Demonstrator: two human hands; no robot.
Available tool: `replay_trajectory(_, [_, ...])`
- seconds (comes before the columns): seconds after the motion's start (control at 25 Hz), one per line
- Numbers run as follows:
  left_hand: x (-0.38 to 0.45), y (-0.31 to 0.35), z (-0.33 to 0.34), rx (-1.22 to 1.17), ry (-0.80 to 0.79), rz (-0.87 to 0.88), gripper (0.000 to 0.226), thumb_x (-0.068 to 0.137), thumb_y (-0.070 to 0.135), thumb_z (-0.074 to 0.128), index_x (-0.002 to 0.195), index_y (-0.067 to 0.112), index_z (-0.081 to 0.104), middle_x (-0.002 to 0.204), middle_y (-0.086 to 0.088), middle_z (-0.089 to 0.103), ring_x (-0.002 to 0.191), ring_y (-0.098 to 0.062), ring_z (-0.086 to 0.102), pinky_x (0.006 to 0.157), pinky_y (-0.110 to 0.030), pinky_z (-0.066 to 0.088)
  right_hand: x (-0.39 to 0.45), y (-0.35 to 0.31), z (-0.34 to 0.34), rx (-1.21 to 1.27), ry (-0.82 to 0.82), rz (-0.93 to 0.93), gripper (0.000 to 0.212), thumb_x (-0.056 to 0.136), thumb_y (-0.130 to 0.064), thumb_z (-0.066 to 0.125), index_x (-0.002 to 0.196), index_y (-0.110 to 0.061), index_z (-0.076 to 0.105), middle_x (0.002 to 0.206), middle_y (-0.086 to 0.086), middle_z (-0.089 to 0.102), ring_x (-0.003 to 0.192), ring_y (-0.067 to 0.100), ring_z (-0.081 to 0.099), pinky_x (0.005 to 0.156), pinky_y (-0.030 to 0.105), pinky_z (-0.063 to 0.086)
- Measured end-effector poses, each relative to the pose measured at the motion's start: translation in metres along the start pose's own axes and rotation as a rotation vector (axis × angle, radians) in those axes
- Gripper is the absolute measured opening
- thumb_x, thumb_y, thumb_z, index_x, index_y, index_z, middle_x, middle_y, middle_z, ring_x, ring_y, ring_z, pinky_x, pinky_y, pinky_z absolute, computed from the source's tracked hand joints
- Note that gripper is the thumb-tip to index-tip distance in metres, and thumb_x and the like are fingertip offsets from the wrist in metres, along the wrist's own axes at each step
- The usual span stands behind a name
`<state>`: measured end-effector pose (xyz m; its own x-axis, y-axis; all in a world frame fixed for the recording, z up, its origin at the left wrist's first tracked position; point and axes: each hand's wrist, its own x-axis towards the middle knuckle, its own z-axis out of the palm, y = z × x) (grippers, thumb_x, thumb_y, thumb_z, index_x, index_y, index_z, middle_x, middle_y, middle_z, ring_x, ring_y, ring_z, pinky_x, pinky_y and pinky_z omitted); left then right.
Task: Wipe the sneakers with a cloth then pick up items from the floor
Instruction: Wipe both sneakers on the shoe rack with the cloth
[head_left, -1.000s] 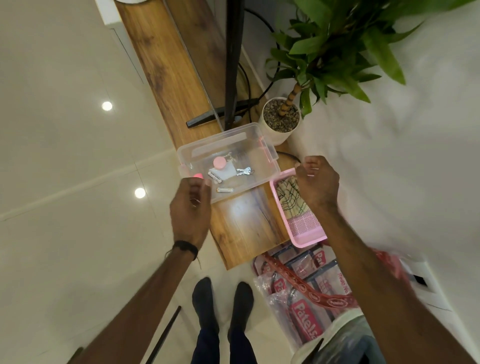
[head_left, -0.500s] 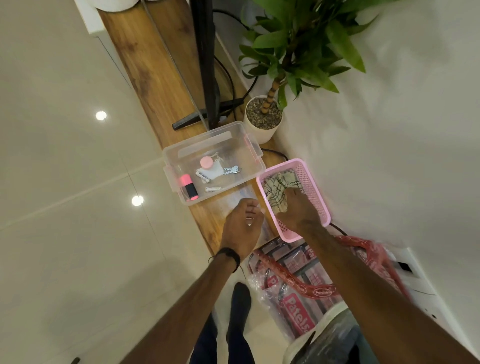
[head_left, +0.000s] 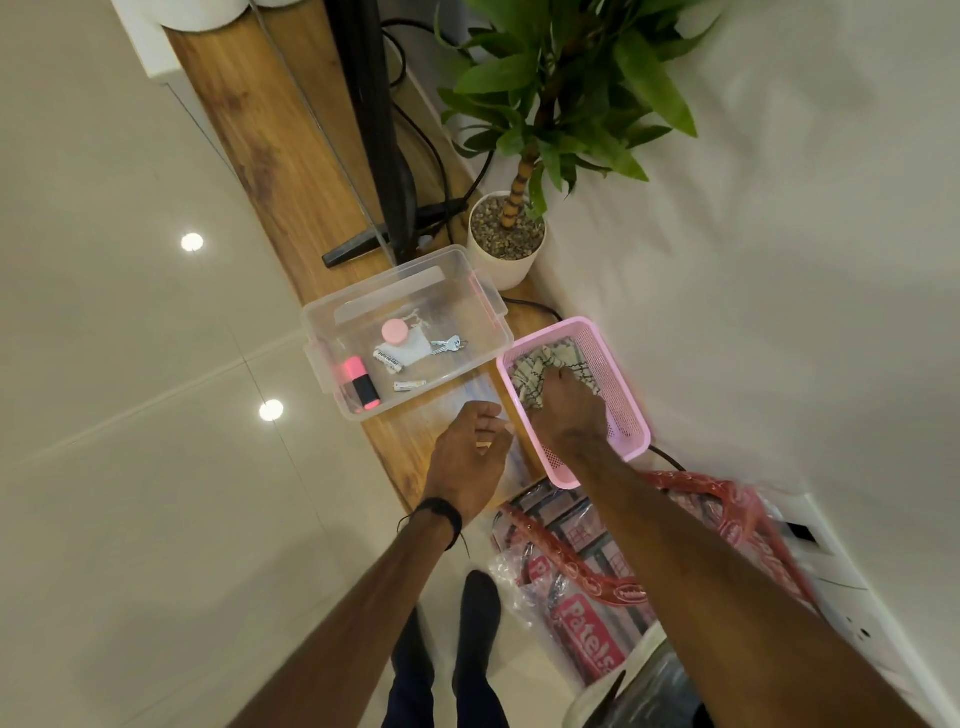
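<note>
Gripping checked cloth (head_left: 540, 364), right hand (head_left: 569, 410) in pink basket (head_left: 618, 395), fingertips hidden | left hand (head_left: 470, 457) loose, holding nothing

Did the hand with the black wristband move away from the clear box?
Yes. The left hand left the clear box rim, drawing back toward the pink basket.

Right hand (head_left: 569, 410) reaches into the pink basket (head_left: 618, 379); its fingers are buried in the checked cloth (head_left: 535, 374), so the grip cannot be confirmed. Both forearms are cut off at the 6 o'clock edge. Plant (head_left: 561, 88) foliage is cropped at 12 o'clock. Printing on the batteries (head_left: 388, 360) is too small to read.
</note>
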<state>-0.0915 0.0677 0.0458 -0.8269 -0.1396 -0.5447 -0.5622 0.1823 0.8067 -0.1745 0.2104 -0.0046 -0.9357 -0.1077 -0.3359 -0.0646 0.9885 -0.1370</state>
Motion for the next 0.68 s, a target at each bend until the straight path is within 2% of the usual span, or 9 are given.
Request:
replay_trajectory(0.2, [0.001,0.0,0.0,0.006,-0.015,-0.003,0.03,0.099,0.021,0.062,0.128,0.016,0.056,0.118,0.006,0.061,0.109,-0.01,0.059,0.088,-0.018,0.048,0.005,0.001,0.002,0.028,0.073,0.002,0.025,0.096,-0.028,0.061,0.115,-0.013,0.056,0.11,0.006,0.065,0.093,0.022,0.064,0.075,0.032,0.052])
replay_trajectory(0.32, [0.001,0.0,-0.004,-0.007,-0.006,-0.007,0.028,0.099,0.022,0.062,0.126,0.017,0.057,0.117,0.007,0.061,0.108,-0.009,0.059,0.088,-0.019,0.048,0.012,0.004,-0.002,0.132,0.046,0.095,0.024,0.096,-0.028,0.062,0.114,-0.012,0.061,0.109,0.007,0.068,0.095,0.025,0.067,0.081,0.036,0.054])
replay_trajectory(0.48, [-0.002,0.0,-0.008,0.007,-0.007,0.013,0.026,0.099,0.022,0.061,0.124,0.019,0.058,0.114,0.009,0.062,0.105,-0.005,0.059,0.088,-0.018,0.048,0.01,0.01,-0.015,0.427,0.073,0.257,0.026,0.094,-0.024,0.067,0.116,-0.01,0.065,0.114,0.009,0.072,0.104,0.029,0.068,0.093,0.038,0.054])
replay_trajectory(0.6, [0.0,0.006,-0.012,-0.007,-0.021,0.039,0.023,0.098,0.021,0.063,0.12,0.022,0.058,0.112,0.011,0.062,0.102,0.002,0.058,0.083,-0.012,0.047,0.009,0.017,-0.033,0.582,0.14,0.418,0.025,0.093,-0.018,0.063,0.115,-0.006,0.067,0.114,0.012,0.071,0.108,0.032,0.066,0.091,0.037,0.053])
replay_trajectory(0.68, [-0.002,0.016,-0.012,-0.012,-0.01,0.042,0.021,0.098,0.022,0.062,0.119,0.022,0.058,0.11,0.014,0.062,0.1,0.005,0.058,0.077,-0.008,0.046,0.007,0.022,-0.046,0.761,0.175,0.542,0.026,0.089,-0.02,0.062,0.112,-0.008,0.069,0.109,0.013,0.072,0.104,0.033,0.067,0.089,0.042,0.057])
